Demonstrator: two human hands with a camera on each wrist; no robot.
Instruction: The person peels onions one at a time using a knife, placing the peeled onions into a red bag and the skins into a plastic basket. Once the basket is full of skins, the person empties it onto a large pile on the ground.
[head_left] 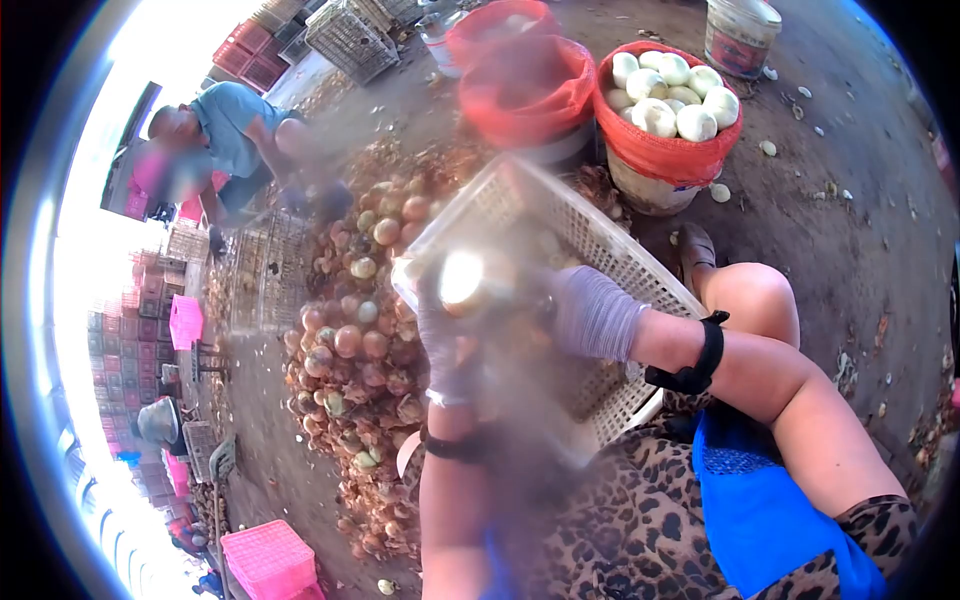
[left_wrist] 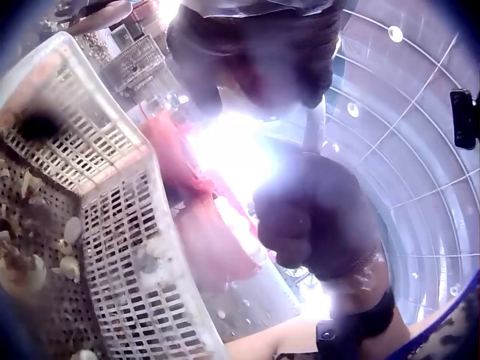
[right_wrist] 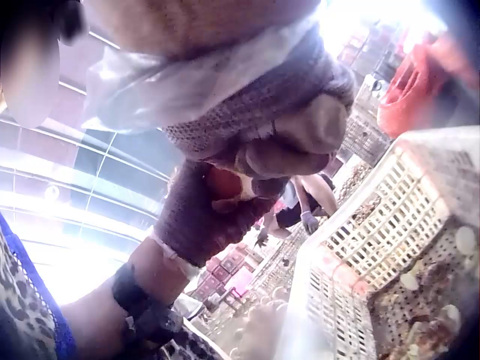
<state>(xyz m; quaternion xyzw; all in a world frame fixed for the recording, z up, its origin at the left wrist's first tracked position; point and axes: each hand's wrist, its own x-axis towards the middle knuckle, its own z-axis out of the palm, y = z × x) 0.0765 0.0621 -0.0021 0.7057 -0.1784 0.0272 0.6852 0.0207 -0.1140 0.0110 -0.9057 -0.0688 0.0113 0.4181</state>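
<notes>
My gloved left hand [head_left: 440, 335] grips an onion [head_left: 462, 285] over the crate's left side; glare hides much of it. In the right wrist view the onion [right_wrist: 223, 184] shows reddish-brown between the left hand [right_wrist: 199, 214] and the right hand [right_wrist: 277, 127]. The right hand [head_left: 595, 310], also gloved, is close beside it with fingers curled. From its fist a narrow, pale, blade-like thing [left_wrist: 313, 129] rises towards the left hand [left_wrist: 255, 52]; blur hides its detail. Below lies a white slatted crate [head_left: 610, 235], with peelings and a few pale onions inside.
Unpeeled onions [head_left: 348, 340] are heaped left of the crate. A red-lined bucket [head_left: 665, 155] of peeled onions stands beyond it, beside another red-lined bucket [head_left: 525, 95]. A person [head_left: 235, 130] bends at upper left. A pink crate [head_left: 268, 555] sits at lower left.
</notes>
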